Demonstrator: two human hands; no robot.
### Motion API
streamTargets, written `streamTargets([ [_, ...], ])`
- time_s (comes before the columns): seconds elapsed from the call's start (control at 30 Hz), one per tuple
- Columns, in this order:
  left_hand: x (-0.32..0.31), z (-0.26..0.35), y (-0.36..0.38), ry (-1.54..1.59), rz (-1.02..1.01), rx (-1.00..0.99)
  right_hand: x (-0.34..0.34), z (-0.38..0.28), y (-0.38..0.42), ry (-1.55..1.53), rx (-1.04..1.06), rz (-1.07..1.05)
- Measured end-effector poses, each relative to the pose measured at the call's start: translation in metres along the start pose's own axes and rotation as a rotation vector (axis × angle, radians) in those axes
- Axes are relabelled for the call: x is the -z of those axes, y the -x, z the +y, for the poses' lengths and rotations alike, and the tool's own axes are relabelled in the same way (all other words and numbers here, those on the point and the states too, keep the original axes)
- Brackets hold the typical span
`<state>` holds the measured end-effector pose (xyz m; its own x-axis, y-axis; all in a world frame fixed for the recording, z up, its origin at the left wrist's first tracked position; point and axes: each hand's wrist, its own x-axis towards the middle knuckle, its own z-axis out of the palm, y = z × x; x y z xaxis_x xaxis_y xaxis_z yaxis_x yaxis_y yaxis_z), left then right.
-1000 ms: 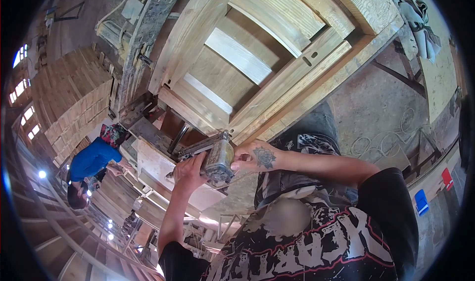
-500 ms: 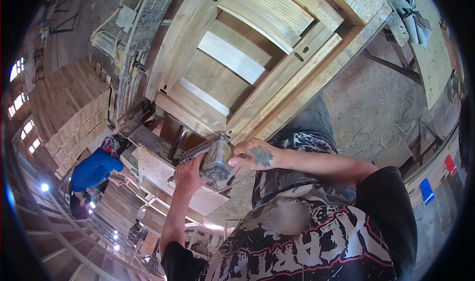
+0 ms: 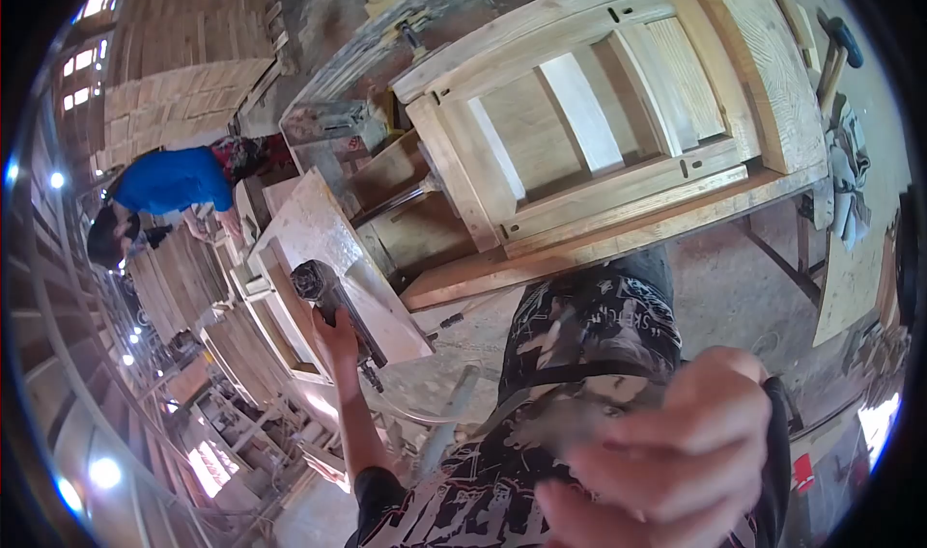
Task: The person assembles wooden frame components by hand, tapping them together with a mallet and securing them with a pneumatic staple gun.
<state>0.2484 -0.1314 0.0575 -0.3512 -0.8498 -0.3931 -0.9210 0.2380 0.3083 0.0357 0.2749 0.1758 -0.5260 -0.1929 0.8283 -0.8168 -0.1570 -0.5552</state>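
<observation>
My left hand (image 3: 338, 340) is wrapped around a nail gun (image 3: 352, 318), which it holds over a pale, scuffed board (image 3: 323, 222) left of the bench. Close to the camera, my right hand (image 3: 676, 451) is large and blurred in front of my shirt. Its fingers are loosely bent and apart, and I see nothing in them. A curved wooden frame with slats (image 3: 618, 195) lies on the bench (image 3: 618, 243). Dark slots show along its rails. Against the frame's left end reaches a metal cylinder rod (image 3: 398, 203).
A co-worker in a blue shirt (image 3: 174, 183) bends over wood at the left. Behind that person rises a tall stack of boards (image 3: 188, 65). A hammer (image 3: 838, 51) and a crumpled cloth (image 3: 850, 176) lie on a panel at the right. A hose (image 3: 410, 413) hangs below the nail gun.
The nail gun has moved left, away from the frame's corner, in my left hand. My right hand has left it and come up towards the camera. The view has turned.
</observation>
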Motion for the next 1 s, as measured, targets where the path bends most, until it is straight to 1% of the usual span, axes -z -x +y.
streamTargets([
  [0.03,-0.005,-0.023,-0.008,0.014,-0.002,0.008,-0.004,-0.005,-0.01,0.028,0.018,0.04],
  [0.07,-0.012,-0.034,-0.006,-0.217,0.188,-0.159,-0.011,-0.011,-0.02,0.05,0.03,0.075],
  [0.1,-0.021,-0.043,-0.004,-0.446,0.371,-0.324,-0.018,-0.014,-0.023,0.079,0.023,0.034],
  [0.13,-0.026,-0.054,-0.002,-0.406,0.318,-0.174,-0.026,-0.017,-0.025,0.109,0.016,-0.007],
  [0.17,-0.03,-0.051,0.004,-0.37,0.275,-0.15,-0.041,-0.018,-0.023,0.112,0.051,0.042],
  [0.23,-0.064,-0.121,-0.032,-0.297,0.451,-0.27,-0.042,-0.011,-0.026,-0.002,0.085,-0.153],
  [0.27,-0.075,-0.112,-0.022,-0.344,0.509,-0.312,-0.042,-0.007,-0.027,-0.061,0.093,-0.252],
  [0.3,-0.08,-0.1,-0.013,-0.395,0.566,-0.355,-0.051,-0.007,-0.017,-0.032,-0.008,-0.346],
  [0.33,-0.088,-0.098,-0.008,-0.397,0.541,-0.306,-0.059,-0.007,-0.007,0.007,-0.107,-0.442],
  [0.37,-0.096,-0.086,0.003,-0.383,0.588,-0.251,-0.056,0.005,0.013,0.069,-0.117,-0.67],
  [0.43,-0.101,-0.081,0.017,-0.389,0.688,-0.312,-0.045,0.033,0.06,0.038,-0.382,-0.742],
  [0.47,-0.104,-0.083,0.028,-0.362,0.701,-0.268,-0.028,0.042,0.084,0.107,-0.534,-0.784],
  [0.5,-0.106,-0.087,0.043,-0.351,0.815,-0.335,-0.003,0.047,0.112,0.18,-0.682,-0.821],
  [0.53,-0.11,-0.092,0.058,-0.348,0.931,-0.401,0.024,0.052,0.15,0.231,-0.875,-0.747],
  [0.57,-0.12,-0.103,0.072,-0.33,0.953,-0.357,0.056,0.056,0.18,0.306,-0.961,-0.735],
  [0.63,-0.149,-0.131,0.102,-0.036,0.735,0.04,0.14,0.058,0.256,0.382,-1.306,-0.619],
  [0.67,-0.161,-0.141,0.111,-0.015,0.754,0.061,0.185,0.056,0.294,0.313,-1.607,-0.352],
  [0.7,-0.17,-0.15,0.114,0.212,0.496,0.331,0.232,0.057,0.332,0.225,-1.885,-0.055],
  [0.73,-0.179,-0.158,0.113,0.437,0.218,0.57,0.289,0.062,0.375,0.2,-1.943,0.155],
  [0.77,-0.189,-0.166,0.109,0.461,0.231,0.553,0.329,0.073,0.396,0.164,-1.989,0.379],
  [0.83,-0.204,-0.178,0.095,0.998,0.244,0.612,0.355,0.073,0.362,0.227,-1.91,0.597],
  [0.9,-0.207,-0.189,0.08,1.103,0.214,0.516,0.383,0.09,0.353,0.184,-1.765,0.709],
  [0.93,-0.208,-0.195,0.074,1.137,0.18,0.447,0.397,0.097,0.358,0.135,-1.696,0.724],
  [1.0,-0.2,-0.186,0.072,1.139,0.172,0.433,0.403,0.106,0.346,0.138,-1.645,0.775],
])
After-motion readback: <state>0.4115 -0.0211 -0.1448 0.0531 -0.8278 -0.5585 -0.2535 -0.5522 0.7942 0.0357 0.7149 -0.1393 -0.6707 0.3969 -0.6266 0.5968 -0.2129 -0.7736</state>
